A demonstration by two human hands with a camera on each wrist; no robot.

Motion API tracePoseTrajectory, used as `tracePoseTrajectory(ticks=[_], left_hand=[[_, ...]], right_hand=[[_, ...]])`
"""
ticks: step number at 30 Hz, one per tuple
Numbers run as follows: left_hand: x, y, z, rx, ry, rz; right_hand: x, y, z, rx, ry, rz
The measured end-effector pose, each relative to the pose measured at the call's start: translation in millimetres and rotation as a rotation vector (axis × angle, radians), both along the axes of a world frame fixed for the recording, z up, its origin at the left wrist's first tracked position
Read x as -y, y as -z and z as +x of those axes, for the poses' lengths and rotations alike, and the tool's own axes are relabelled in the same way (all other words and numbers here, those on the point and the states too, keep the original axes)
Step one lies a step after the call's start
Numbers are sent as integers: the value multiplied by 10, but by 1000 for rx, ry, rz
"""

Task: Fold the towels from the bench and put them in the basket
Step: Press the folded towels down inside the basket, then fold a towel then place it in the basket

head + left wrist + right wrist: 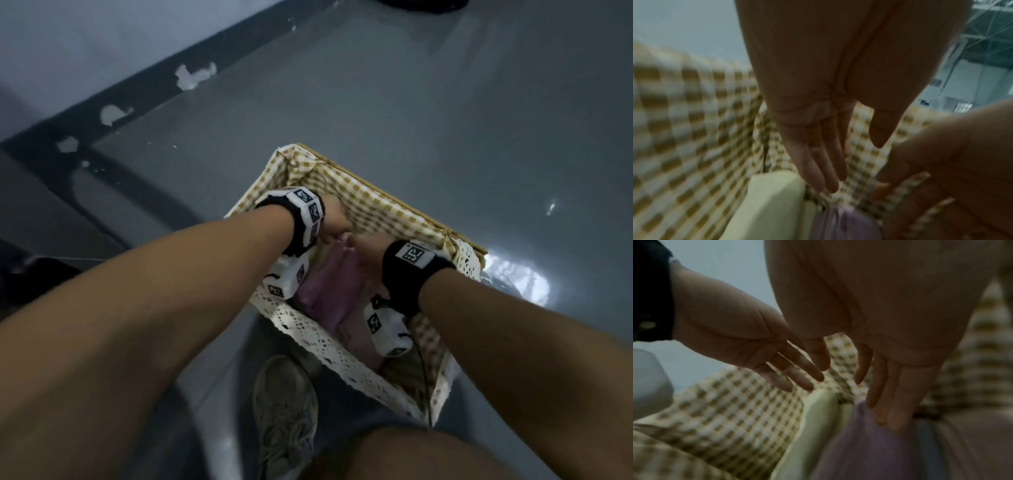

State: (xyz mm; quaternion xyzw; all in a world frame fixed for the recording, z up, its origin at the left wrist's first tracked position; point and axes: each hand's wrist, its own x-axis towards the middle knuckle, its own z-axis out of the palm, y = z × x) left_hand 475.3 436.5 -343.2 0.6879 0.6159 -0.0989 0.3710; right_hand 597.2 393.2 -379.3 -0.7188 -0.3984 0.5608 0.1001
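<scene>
A wicker basket [394, 200] with yellow gingham lining [694, 129] stands on the grey floor. Inside it lies a folded purple towel [337, 287], beside a pale yellow towel [818, 415]; a bluish fold [925, 443] shows to the purple towel's right. Both my hands reach into the basket. My left hand [337, 221] hangs with straight fingers [826, 170] just above the yellow towel [772, 203], holding nothing. My right hand [368, 253] has straight fingers [885, 415] whose tips touch the top of the purple towel [869, 447].
The basket's lace trim [325, 342] faces me. My shoe [286, 404] stands on the floor just in front of it, and my knee [428, 455] fills the bottom edge. A dark strip with chipped paint [137, 109] runs along the wall at the left.
</scene>
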Motion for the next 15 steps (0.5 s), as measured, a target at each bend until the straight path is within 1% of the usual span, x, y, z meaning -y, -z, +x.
tracePoseTrajectory(ticks=[2, 3, 6, 8, 10, 13, 15], left_hand=[[60, -284, -109, 148, -63, 47], [101, -448, -189, 191, -96, 78], [396, -966, -598, 190, -123, 253], [665, -1244, -1005, 169, -154, 352], [1008, -1483, -1487, 185, -217, 412], [1619, -1691, -2274, 240, -366, 454], [2040, -1752, -2787, 178, -443, 495]], right_hand=[[-25, -402, -160, -43, -58, 76], [-29, -584, -265, -66, -95, 105], [51, -1124, -615, -65, -314, 227], [168, -1463, -911, -47, -479, 307], [316, -1738, -1281, -61, -643, 367], [627, -2061, -1973, -143, -883, 401], [825, -2193, -2467, -220, -996, 425]])
